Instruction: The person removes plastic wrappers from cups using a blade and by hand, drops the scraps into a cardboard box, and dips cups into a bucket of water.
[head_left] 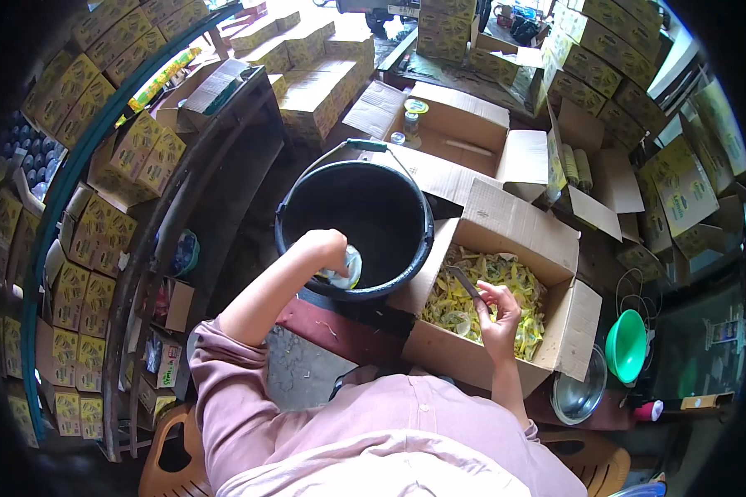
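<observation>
My left hand (330, 251) reaches over the near rim of a black bucket (425, 248). Its fingers are closed on a pale, see-through plastic thing (354, 267) with some yellow-green on it; whether this is a cup or a packet I cannot tell. My right hand (500, 321) grips a dark-bladed knife (462, 280), its blade slanting up and to the left. Beneath the knife lies a heap of yellow-green plastic wrappers (518, 286), filling an open cardboard box (518, 224). The bottom of the bucket is too dark to make out.
Behind the bucket stands an open carton (464, 108) with a few lidded jars (412, 124). A green bowl (626, 346) and a metal bowl (578, 389) sit at the right. Shelves of yellow printed boxes (75, 290) line the left; more boxes (327, 83) are stacked behind.
</observation>
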`<state>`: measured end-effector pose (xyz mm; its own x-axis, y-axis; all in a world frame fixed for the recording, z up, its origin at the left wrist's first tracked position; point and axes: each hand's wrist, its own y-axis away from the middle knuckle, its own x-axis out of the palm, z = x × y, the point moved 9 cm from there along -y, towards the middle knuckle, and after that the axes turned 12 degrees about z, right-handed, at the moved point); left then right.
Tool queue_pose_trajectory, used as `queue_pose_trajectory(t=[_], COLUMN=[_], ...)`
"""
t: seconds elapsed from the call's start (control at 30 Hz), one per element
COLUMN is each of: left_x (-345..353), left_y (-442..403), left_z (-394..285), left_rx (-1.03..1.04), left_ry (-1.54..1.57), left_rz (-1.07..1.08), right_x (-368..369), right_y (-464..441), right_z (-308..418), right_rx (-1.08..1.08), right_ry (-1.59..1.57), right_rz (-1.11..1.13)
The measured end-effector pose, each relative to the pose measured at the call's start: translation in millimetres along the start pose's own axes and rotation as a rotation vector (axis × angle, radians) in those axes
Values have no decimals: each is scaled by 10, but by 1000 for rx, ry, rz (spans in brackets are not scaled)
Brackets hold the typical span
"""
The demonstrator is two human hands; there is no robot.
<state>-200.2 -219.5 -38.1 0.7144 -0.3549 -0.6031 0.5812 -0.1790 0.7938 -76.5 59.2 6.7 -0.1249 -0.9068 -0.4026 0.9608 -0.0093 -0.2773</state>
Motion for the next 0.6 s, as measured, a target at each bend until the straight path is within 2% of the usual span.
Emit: queue_pose_trajectory(t=[0.07, 0.17, 0.2, 0.27, 0.4, 0.5, 0.53, 0.6], left_x=[-46, -33, -196, 46, -103, -53, -141, -105], left_y=[-24, -18, 75, 4, 19, 48, 52, 70], left_z=[-1, 28, -10, -31, -36, 0, 15, -24], left_rx=[22, 9, 47, 8, 49, -4, 22, 8], left_ry=[-13, 45, 64, 44, 4, 50, 101, 37], left_rz=[-108, -31, -276, 72, -158, -8, -172, -88], right_x=[-3, -6, -23, -32, -77, -92, -103, -100], right_y=[-7, 27, 25, 45, 57, 82, 93, 93], right_z=[-21, -122, -139, -237, -337, -440, -451, -462], right_rx=[-3, 30, 32, 94, 152, 165, 173, 181], right_ry=[-14, -95, -127, -224, -362, -415, -430, -465], right_rz=[-2, -31, -43, -54, -98, -127, -136, -153])
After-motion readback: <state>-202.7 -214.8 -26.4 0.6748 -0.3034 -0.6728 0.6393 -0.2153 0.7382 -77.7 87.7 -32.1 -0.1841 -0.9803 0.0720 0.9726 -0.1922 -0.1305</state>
